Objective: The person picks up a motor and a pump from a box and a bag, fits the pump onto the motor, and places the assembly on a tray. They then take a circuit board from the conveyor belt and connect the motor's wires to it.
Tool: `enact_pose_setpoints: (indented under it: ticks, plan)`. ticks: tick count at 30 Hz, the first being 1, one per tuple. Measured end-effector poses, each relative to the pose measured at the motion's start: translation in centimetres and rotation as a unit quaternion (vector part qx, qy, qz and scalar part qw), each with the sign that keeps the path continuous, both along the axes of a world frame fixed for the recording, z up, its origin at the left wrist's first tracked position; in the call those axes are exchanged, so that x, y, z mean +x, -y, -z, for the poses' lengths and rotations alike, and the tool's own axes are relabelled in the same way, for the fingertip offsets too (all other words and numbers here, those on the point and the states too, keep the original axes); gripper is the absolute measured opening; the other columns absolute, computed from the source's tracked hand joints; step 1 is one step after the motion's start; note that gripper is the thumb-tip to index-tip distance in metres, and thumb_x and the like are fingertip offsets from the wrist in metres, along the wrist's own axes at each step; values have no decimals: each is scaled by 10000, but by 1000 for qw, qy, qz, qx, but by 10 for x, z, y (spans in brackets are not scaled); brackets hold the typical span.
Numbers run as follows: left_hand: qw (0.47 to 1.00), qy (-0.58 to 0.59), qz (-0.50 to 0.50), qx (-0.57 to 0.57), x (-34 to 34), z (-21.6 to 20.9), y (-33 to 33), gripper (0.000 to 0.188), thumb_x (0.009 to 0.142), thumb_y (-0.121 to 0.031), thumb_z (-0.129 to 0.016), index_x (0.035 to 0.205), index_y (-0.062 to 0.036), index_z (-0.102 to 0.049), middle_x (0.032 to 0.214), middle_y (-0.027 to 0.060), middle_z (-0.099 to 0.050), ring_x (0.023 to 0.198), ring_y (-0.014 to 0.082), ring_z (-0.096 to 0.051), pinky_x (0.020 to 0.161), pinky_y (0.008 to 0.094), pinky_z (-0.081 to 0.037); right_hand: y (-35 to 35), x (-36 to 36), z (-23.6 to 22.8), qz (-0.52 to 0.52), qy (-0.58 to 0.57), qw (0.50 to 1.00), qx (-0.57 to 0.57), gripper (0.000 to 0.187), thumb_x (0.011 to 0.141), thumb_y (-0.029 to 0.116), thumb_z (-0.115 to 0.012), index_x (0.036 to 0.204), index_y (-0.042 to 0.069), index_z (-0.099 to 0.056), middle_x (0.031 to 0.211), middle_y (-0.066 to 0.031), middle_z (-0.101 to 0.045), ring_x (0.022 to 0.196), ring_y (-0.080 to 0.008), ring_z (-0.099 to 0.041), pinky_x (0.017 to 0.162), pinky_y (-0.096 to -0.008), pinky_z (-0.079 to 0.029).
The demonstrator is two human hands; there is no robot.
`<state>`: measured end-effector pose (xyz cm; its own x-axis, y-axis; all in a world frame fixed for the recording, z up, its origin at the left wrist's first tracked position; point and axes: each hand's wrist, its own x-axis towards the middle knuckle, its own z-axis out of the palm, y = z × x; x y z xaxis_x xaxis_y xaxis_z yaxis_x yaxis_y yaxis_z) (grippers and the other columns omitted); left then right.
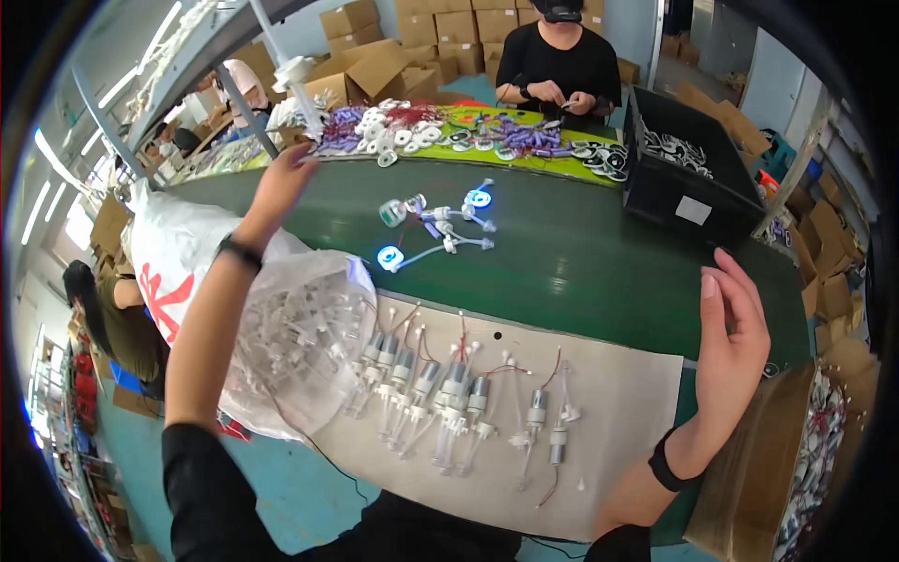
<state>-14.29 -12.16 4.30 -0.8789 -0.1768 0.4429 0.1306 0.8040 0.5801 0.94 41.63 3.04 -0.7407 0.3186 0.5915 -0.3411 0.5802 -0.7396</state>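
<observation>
My left hand [282, 190] reaches over the far left part of the green work surface, fingers stretched toward a white post [298, 82] and the pile of purple-wrapped parts; nothing shows in it. At the right, my right hand [733, 342] is raised with its fingers extended and holds nothing. Between my arms, a beige sheet [623, 393] bears a row of small silver motors [537, 409] with clear tubes and red wires. Beyond it, an assembly [440, 217] with purple parts lies on the green surface, with two round lights [390, 256] glowing blue.
A white plastic bag [309, 412] full of clear plastic parts lies by my left arm. A black crate [693, 178] stands at the far right, and a cardboard box [754, 459] of parts at the near right. Across the table, a person [559, 70] handles small parts behind heaped white discs [398, 126].
</observation>
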Motion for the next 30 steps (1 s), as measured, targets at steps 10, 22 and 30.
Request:
enact_pose_setpoints:
  ticks: [10, 22, 30]
  plan:
    - [960, 169, 207, -77, 312, 75, -61, 255, 892, -90, -659, 1141, -45, -694, 1151, 133, -701, 1006, 262, -688, 831, 343, -549, 46, 72, -11, -138, 34, 990, 24, 178, 942, 109, -653, 994, -56, -691, 1062, -93, -705, 820, -99, -592, 703, -224, -469]
    - [991, -45, 97, 82, 317, 193, -74, 316, 883, 8, -616, 1197, -13, -645, 1198, 190, -676, 1068, 312, -670, 956, 366, -505, 18, 154, 37, -75, 173, 969, 161, 123, 879, 54, -666, 969, -18, -705, 980, -116, -721, 848, -207, -680, 734, -282, -531]
    - [996, -50, 0, -79, 315, 227, -79, 524, 924, -24, -544, 1435, -6, -429, 1509, 233, -385, 1405, 426, -332, 1156, 505, -247, 2, 213, -61, 77, 118, 938, 317, 110, 866, 71, -677, 946, -2, -699, 1032, -133, -715, 895, -289, -687, 783, -341, -544]
